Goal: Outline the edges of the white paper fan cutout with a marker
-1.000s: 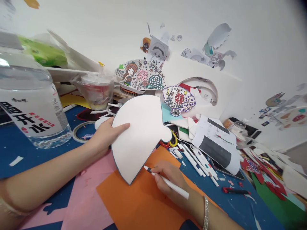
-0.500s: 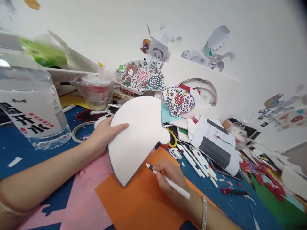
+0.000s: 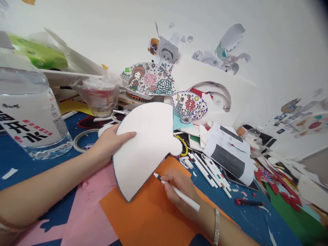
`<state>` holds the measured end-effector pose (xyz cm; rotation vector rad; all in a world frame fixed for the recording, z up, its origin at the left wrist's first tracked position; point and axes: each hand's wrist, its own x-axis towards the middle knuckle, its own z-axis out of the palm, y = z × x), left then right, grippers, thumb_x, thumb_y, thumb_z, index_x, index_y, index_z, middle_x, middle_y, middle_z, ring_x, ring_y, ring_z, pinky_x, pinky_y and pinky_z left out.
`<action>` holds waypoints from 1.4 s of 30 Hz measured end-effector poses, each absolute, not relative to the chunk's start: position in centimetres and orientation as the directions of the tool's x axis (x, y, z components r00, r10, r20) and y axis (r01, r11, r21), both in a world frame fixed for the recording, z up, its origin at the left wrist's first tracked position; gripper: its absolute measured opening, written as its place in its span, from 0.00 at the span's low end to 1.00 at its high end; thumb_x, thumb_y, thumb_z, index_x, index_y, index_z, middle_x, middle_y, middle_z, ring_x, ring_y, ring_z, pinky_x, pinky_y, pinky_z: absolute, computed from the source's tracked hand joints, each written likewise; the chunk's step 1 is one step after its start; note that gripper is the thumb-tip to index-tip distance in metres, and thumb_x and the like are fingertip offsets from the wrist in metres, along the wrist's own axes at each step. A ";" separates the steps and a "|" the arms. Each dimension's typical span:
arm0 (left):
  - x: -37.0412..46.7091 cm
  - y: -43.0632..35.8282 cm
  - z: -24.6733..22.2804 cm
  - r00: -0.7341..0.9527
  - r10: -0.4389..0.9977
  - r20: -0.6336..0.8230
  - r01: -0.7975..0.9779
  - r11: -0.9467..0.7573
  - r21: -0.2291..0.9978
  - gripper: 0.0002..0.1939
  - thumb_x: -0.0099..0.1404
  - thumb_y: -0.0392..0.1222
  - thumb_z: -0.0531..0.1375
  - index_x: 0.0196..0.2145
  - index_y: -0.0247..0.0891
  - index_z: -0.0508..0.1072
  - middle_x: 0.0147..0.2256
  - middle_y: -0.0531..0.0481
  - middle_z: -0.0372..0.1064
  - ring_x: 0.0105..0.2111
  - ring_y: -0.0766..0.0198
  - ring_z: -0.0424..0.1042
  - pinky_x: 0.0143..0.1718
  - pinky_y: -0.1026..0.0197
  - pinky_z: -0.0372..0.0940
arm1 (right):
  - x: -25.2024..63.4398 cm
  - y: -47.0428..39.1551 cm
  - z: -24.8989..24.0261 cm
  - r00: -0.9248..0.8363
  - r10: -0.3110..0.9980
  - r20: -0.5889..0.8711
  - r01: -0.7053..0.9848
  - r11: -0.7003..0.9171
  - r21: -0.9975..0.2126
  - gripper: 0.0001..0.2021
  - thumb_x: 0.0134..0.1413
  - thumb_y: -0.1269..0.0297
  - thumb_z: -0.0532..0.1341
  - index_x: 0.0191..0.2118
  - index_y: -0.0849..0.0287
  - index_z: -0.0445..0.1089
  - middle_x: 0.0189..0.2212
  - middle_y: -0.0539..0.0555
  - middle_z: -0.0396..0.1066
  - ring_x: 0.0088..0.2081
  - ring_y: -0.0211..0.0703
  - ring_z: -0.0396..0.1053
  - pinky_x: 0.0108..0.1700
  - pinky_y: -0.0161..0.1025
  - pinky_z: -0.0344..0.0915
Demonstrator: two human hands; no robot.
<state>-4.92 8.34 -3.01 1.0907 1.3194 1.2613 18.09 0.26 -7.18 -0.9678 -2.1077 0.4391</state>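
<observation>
The blue desk spreads beneath the white paper fan. An orange sheet lies under the fan; a bottle stands left of it. The left hand grips the fan's left edge; the right hand's grip clasps a marker by its lower edge.

To your left, a large water bottle stands on the blue tabletop beside a tape roll. Beyond, you have a bagged plastic cup and a hairbrush; a slim red-and-black tool lies to your right.
</observation>
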 end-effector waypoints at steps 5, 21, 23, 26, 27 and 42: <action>-5.0 8.0 -3.0 -0.123 0.990 -0.065 -0.036 0.061 0.997 0.20 0.47 0.48 0.67 0.38 0.44 0.71 0.38 0.44 0.76 0.27 0.57 0.75 0.24 0.61 0.68 | 18.4 0.7 -7.6 -0.352 0.774 0.526 0.476 0.632 -0.612 0.06 0.52 0.69 0.53 0.37 0.55 0.64 0.28 0.51 0.68 0.28 0.41 0.68 0.31 0.37 0.66; -4.9 8.2 -2.8 -0.138 0.988 -0.066 -0.015 0.064 0.998 0.20 0.46 0.48 0.67 0.38 0.43 0.71 0.36 0.45 0.77 0.26 0.57 0.75 0.23 0.62 0.67 | 18.3 0.7 -7.6 -0.462 0.724 0.512 0.461 0.690 -0.558 0.08 0.51 0.71 0.53 0.36 0.55 0.65 0.28 0.51 0.70 0.29 0.41 0.69 0.32 0.37 0.67; -4.9 8.2 -2.8 -0.139 0.988 -0.064 -0.013 0.063 0.998 0.20 0.47 0.48 0.67 0.38 0.43 0.71 0.36 0.45 0.77 0.26 0.58 0.75 0.23 0.62 0.67 | 18.3 0.9 -7.7 -0.426 0.738 0.524 0.482 0.675 -0.559 0.07 0.51 0.71 0.53 0.36 0.55 0.65 0.28 0.51 0.70 0.29 0.41 0.69 0.31 0.37 0.67; -4.9 8.2 -2.8 -0.133 0.989 -0.066 0.000 0.066 0.998 0.20 0.47 0.48 0.67 0.38 0.44 0.71 0.36 0.45 0.76 0.26 0.58 0.74 0.22 0.61 0.67 | 18.4 1.1 -8.0 -0.334 0.769 0.545 0.484 0.636 -0.601 0.06 0.52 0.69 0.53 0.36 0.55 0.65 0.27 0.50 0.69 0.27 0.41 0.68 0.29 0.37 0.66; -4.9 8.2 -2.8 -0.132 0.989 -0.068 0.004 0.069 0.998 0.20 0.47 0.48 0.67 0.38 0.44 0.71 0.36 0.45 0.76 0.26 0.58 0.74 0.22 0.61 0.67 | 18.4 1.2 -8.1 -0.325 0.772 0.546 0.472 0.633 -0.613 0.06 0.52 0.69 0.53 0.36 0.55 0.65 0.27 0.51 0.69 0.27 0.40 0.68 0.29 0.37 0.66; -4.9 8.2 -2.7 -0.122 0.990 -0.076 -0.001 0.076 0.997 0.19 0.48 0.48 0.66 0.39 0.44 0.70 0.39 0.44 0.75 0.28 0.59 0.74 0.24 0.62 0.68 | 18.6 0.9 -6.6 -0.389 0.784 0.483 0.477 0.620 -0.623 0.05 0.52 0.70 0.52 0.34 0.55 0.64 0.27 0.50 0.67 0.27 0.40 0.67 0.30 0.37 0.65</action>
